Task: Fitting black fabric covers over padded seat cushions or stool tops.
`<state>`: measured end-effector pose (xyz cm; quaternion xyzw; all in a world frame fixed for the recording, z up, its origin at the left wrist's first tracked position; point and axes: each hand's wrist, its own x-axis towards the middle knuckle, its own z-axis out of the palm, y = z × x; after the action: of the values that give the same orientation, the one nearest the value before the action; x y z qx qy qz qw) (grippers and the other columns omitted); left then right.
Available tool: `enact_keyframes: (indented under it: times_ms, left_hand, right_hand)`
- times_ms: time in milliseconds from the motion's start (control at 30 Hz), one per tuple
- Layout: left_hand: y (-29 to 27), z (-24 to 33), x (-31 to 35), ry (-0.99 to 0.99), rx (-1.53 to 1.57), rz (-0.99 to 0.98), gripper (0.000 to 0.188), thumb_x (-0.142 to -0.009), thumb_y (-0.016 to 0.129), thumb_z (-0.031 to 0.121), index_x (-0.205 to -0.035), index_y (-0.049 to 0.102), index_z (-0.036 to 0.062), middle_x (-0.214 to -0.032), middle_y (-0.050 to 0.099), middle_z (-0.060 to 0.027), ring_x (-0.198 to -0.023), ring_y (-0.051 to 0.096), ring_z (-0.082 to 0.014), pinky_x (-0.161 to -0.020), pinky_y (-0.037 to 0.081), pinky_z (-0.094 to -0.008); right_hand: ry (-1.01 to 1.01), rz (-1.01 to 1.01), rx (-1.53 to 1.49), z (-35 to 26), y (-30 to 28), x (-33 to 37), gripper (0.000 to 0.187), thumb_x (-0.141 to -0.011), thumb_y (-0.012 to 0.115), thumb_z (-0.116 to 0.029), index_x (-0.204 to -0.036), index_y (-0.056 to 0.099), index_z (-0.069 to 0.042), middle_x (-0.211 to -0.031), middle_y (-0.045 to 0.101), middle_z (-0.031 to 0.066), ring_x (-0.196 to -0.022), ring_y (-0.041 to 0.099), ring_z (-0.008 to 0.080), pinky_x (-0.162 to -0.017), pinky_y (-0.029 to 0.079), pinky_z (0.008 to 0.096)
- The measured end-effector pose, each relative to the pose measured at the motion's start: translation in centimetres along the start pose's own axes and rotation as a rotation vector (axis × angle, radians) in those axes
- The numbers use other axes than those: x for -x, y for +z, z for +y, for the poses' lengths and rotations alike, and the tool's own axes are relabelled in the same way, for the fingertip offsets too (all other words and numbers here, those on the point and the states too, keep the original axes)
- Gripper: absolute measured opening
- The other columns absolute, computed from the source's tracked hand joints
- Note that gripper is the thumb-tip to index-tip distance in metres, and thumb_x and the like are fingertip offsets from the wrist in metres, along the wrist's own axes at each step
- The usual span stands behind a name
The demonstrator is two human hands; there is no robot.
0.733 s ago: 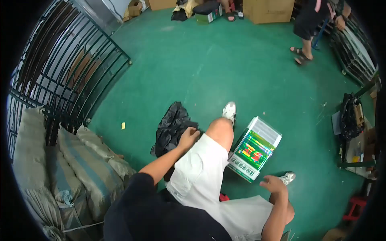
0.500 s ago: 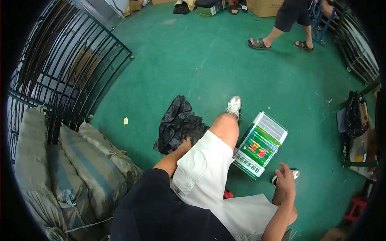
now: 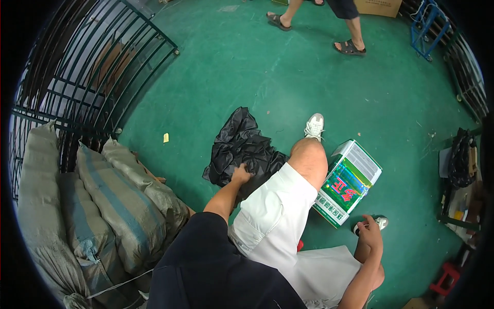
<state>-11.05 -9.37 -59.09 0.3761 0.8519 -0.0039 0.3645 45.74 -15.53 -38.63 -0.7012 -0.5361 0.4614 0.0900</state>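
Note:
A crumpled black plastic bag (image 3: 239, 141) lies on the green floor by my left knee. At its near side my left hand (image 3: 241, 174) has its fingers closed on the thin plastic. My right hand (image 3: 370, 232) hangs above my right knee with nothing in it, its fingers loosely bent and apart. Between my legs and that hand, a green and white printed carton (image 3: 347, 184) rests on the floor, apart from my fingers.
Full woven sacks (image 3: 121, 206) lean together at the left, before a dark green metal rack (image 3: 98, 72). A person in sandals (image 3: 350, 47) walks at the far side. A blue metal frame (image 3: 428, 31) and a red stool (image 3: 446, 278) stand to the right.
The view has shifted a little. The walking person has moved left, away from the blue frame. The black bag is spread somewhat wider, and my left hand is still at it.

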Motion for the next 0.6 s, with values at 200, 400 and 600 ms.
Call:
enact_keyframes:
  times_ms: [200,400,600]
  left_hand:
    - [2.7,-2.3,-1.8,0.001,0.111,0.101,0.060,-0.066,0.082,0.023,-0.116,0.056,0.0041,-0.113,0.064,-0.0217,-0.107,0.063,-0.0356,-0.093,0.049,-0.0409]
    - [-1.8,1.1,1.8,0.008,0.451,-0.152,0.025,-0.078,0.065,0.013,-0.055,0.058,0.0056,-0.049,0.050,-0.0046,-0.039,0.042,-0.0157,-0.039,0.029,-0.0352]
    - [-5.9,0.8,3.3,0.047,0.855,0.075,0.012,-0.083,0.071,0.017,-0.085,0.066,0.0062,-0.081,0.063,0.0006,-0.074,0.054,-0.0125,-0.070,0.043,-0.0308]
  right_hand:
    - [-0.029,0.019,0.090,1.2,0.4,-1.3,0.043,-0.085,0.068,-0.020,-0.121,0.057,0.001,-0.084,0.068,0.0138,-0.073,0.066,0.0238,-0.066,0.051,0.0346]
    - [0.015,0.036,0.091,-0.9,-0.2,-0.8,0.048,-0.083,0.068,-0.025,-0.122,0.057,0.000,-0.089,0.068,0.0169,-0.083,0.067,0.0324,-0.075,0.051,0.0403]
    - [-0.087,0.030,0.086,-3.1,-1.3,-0.4,0.050,-0.082,0.067,-0.025,-0.121,0.057,0.004,-0.094,0.068,0.0218,-0.089,0.066,0.0368,-0.078,0.051,0.0426]
